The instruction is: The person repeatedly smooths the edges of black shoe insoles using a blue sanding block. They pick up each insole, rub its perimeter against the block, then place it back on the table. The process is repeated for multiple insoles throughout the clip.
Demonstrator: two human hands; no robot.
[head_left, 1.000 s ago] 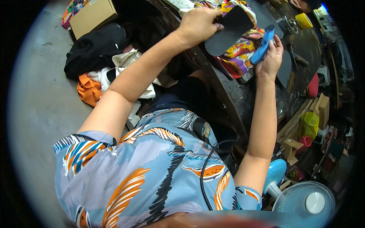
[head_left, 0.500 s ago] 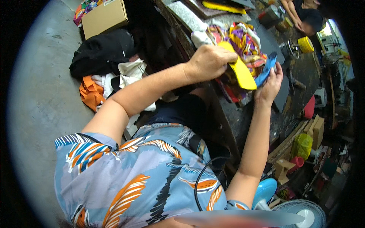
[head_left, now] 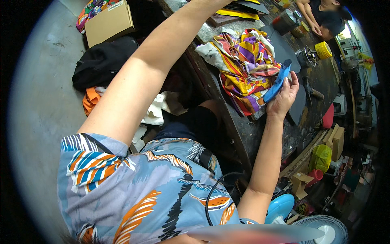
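Two bare arms reach over a dark workbench (head_left: pixel 286 146), and only the right hand (head_left: pixel 281 101) comes fully into sight, at about half past two on a dial centred in the picture. Its grip is narrow: thumb and fingers hold a blue strip (head_left: pixel 278 83) with a dark tip, which slants up toward one o'clock. How firmly they press cannot be told. Just to the strip's nine o'clock side lies a crumpled patterned cloth (head_left: pixel 248 69) in yellow, purple, red and white, spread on the bench at half past one; the strip overlaps its edge in this view, though contact is unclear. The left forearm (head_left: pixel 178 34) runs up toward twelve and its hand is beyond the upper edge, so nobody can tell whether it grips anything. Near that forearm, between twelve and one, yellow and black sheets (head_left: pixel 243 15) lie stacked. Flat dark panels (head_left: pixel 300 106) lie under and beside the right hand, with a tool handle (head_left: pixel 316 94) near them toward three. At two o'clock sits a yellow round container (head_left: pixel 323 50); farther up, between one and two, another person (head_left: pixel 327 20) rests both forearms close together. Between ten and eleven stands a cardboard box (head_left: pixel 109 26), with a black fabric bundle (head_left: pixel 101 65) at ten.
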